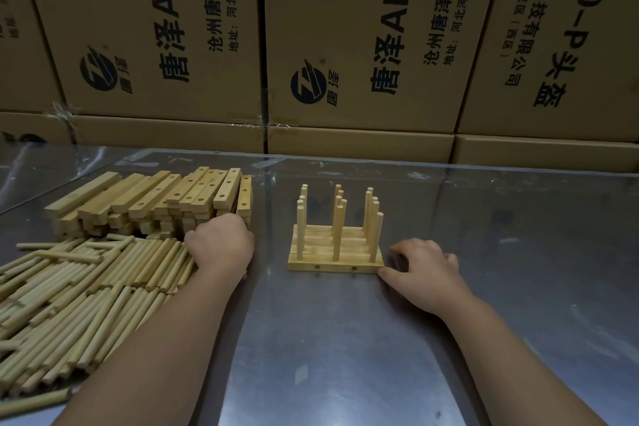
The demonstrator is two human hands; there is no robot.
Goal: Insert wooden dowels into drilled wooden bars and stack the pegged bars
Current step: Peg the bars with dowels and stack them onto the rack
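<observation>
Several pegged bars (335,258) lie side by side on the metal table, each with upright dowels (337,218) standing in it. My right hand (423,268) rests on the table at their right end, thumb touching the front bar's corner, fingers loosely curled. A heap of drilled bars (155,201) is stacked at the left rear, and a big pile of loose dowels (86,290) lies in front of it. My left hand (221,242) reaches down at the right edge of the bar heap with fingers curled under; what it grips is hidden.
The metal table (345,339) is shiny and covered by a clear film. Stacked cardboard boxes (345,45) form a wall right behind the table's far edge. Bare tabletop stretches to the right of the pegged bars and in the foreground.
</observation>
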